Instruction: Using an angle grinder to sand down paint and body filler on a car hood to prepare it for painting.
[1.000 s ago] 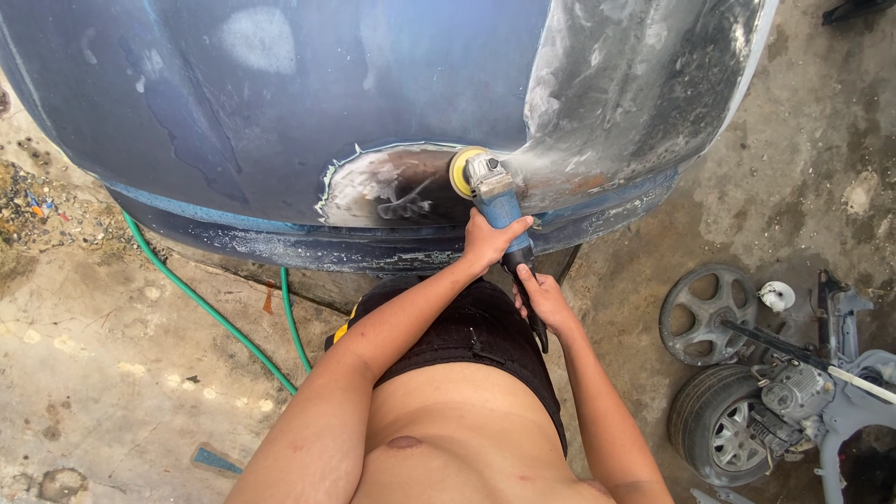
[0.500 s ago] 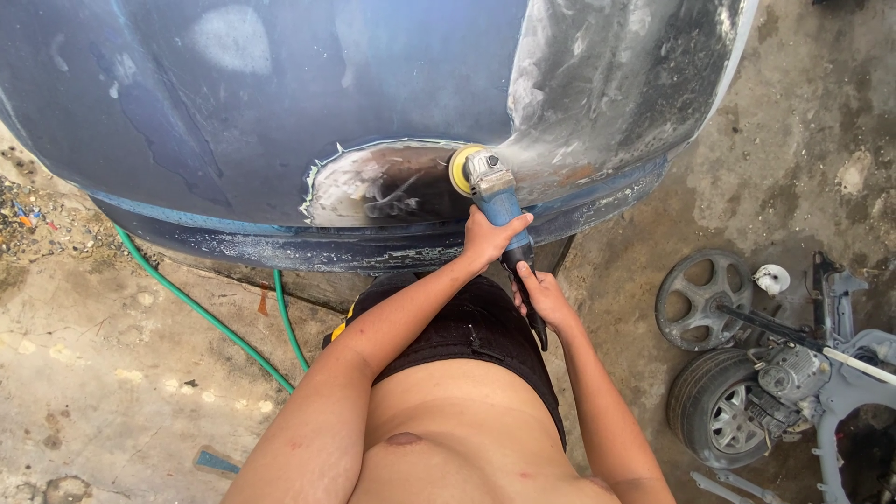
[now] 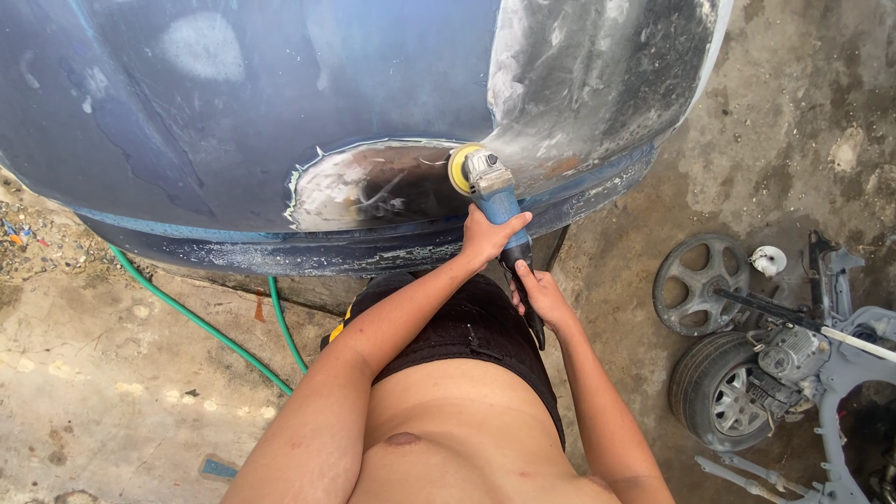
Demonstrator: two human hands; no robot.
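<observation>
A blue angle grinder with a yellow disc presses against a bare, sanded patch on a dark blue car body panel. My left hand grips the grinder's body just behind the head. My right hand holds the black rear handle lower down. A grey, filler-covered area lies to the right of the disc.
A green hose runs over the concrete floor under the panel. At the right stand a bare wheel rim, a tyre on a rim and grey metal vehicle parts. Rubble lies at far left.
The grinder and both hands have kept their grip and stayed on the sanded patch. The view has shifted slightly, with the panel appearing a little lower and to the left.
</observation>
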